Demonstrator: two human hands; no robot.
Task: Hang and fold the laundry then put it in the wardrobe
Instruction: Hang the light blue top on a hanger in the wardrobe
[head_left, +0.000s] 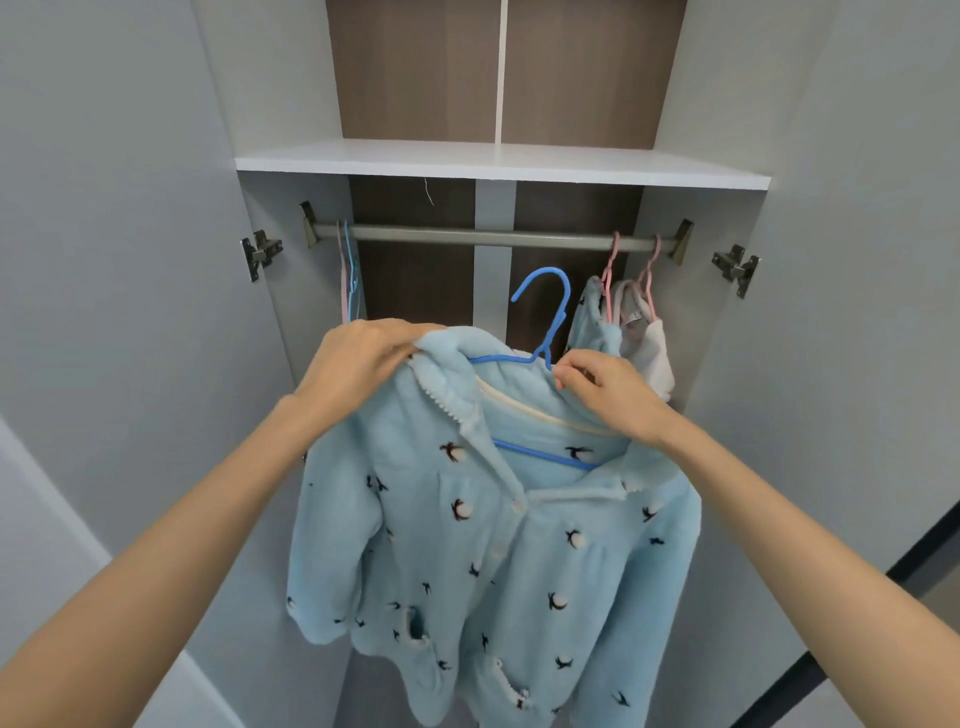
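Jacket (498, 545) sits on its blue hanger (543, 322), my left hand (358, 364) and right hand (605, 389) pinching its collar below the rail (493, 238), where two garments already hang; hooking it remains.

Pale grey doors (130, 260) flung open, white shelf (498, 163), brown back panel (415, 67), even light

A: Where is everything?
B: Centre frame, a fleece jacket (483, 525) on a plastic hanger (543, 322), before the wardrobe's metal rail (493, 238).
A: And around it?
B: Shelf (498, 163) above; hung garments (623, 332) right; bare hangers (349, 280) left.
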